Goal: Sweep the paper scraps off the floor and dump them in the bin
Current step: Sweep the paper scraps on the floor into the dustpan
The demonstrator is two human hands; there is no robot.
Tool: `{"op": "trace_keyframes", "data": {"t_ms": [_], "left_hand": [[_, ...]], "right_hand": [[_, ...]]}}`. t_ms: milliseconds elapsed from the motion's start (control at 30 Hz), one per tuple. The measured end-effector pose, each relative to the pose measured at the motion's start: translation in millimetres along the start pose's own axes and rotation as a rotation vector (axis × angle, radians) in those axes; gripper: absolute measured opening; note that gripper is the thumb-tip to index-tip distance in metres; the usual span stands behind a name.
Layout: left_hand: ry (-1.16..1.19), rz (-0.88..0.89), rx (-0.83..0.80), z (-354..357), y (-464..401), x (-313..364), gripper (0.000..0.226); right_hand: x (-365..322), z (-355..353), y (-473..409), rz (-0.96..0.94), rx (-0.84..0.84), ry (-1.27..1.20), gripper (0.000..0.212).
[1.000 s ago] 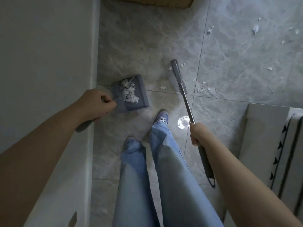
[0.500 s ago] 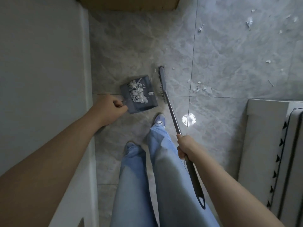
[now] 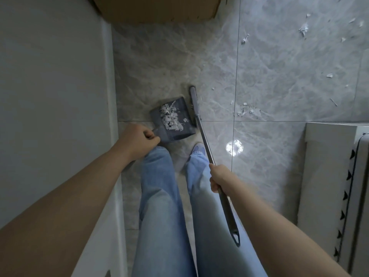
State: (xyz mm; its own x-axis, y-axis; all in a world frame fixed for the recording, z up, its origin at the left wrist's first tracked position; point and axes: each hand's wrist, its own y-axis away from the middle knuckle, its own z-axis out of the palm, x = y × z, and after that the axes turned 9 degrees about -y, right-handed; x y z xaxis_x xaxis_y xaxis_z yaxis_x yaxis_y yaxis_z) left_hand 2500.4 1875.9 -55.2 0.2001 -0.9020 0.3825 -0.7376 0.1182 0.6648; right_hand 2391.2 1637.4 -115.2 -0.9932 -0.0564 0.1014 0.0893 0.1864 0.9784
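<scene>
The left hand (image 3: 139, 141) is curling its fingers (image 3: 148, 134) tightly round the handle of the dustpan (image 3: 171, 121), with the thumb pressing over the top; most of the handle is hidden inside the fist. The dustpan's tray is sitting just beyond those fingers, up and to their right, and it is carrying a heap of white paper scraps (image 3: 171, 118) lying towards the tray's handle end, close to the knuckles.

The right hand (image 3: 220, 177) is wrapping its fingers round the broom (image 3: 205, 148) partway along the metal pole, holding it firmly. The pole's grey grip end is sticking out below and to the right of that fist, while the rest is running up and to the left from the fingers to the narrow broom head (image 3: 194, 100). The head is standing just beside the dustpan's right edge, well ahead of the right fingers; whether it is touching the tray cannot be told.

More loose scraps (image 3: 246, 111) are lying on the tiled floor (image 3: 279, 76), to the right of the broom head and far from both hands, with others scattered further off towards the upper right. A cardboard box (image 3: 155, 9) is sitting at the top, well beyond the dustpan. The person's jeans (image 3: 159, 206) and one shoe (image 3: 197, 149) are showing between the two hands.
</scene>
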Motion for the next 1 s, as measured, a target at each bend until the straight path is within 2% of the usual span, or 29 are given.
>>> {"op": "trace_keyframes", "data": {"t_ms": [133,300,500,667,800,1000], "left_hand": [[0.015,-0.038,-0.062,-23,1,-13,0.035],[-0.006,-0.099,-0.056,-74,-5,-31,0.032],[0.046,-0.175,-0.022,-107,-36,-70,0.03],[0.038,-0.163,-0.024,-115,-55,-93,0.033],[0.029,-0.162,-0.063,-137,-66,-102,0.031],[-0.117,-0.031,-0.191,-176,-83,-108,0.028]], "right_hand": [[5,-3,17,-0.06,0.053,-0.051,0.035],[-35,-9,20,-0.064,0.143,-0.176,0.033],[-109,-6,-4,-0.056,0.276,-0.046,0.022],[-147,42,-14,0.029,0.157,-0.043,0.021],[-124,98,-3,0.017,0.042,-0.046,0.03],[-89,115,28,0.063,0.047,-0.235,0.038]]}}
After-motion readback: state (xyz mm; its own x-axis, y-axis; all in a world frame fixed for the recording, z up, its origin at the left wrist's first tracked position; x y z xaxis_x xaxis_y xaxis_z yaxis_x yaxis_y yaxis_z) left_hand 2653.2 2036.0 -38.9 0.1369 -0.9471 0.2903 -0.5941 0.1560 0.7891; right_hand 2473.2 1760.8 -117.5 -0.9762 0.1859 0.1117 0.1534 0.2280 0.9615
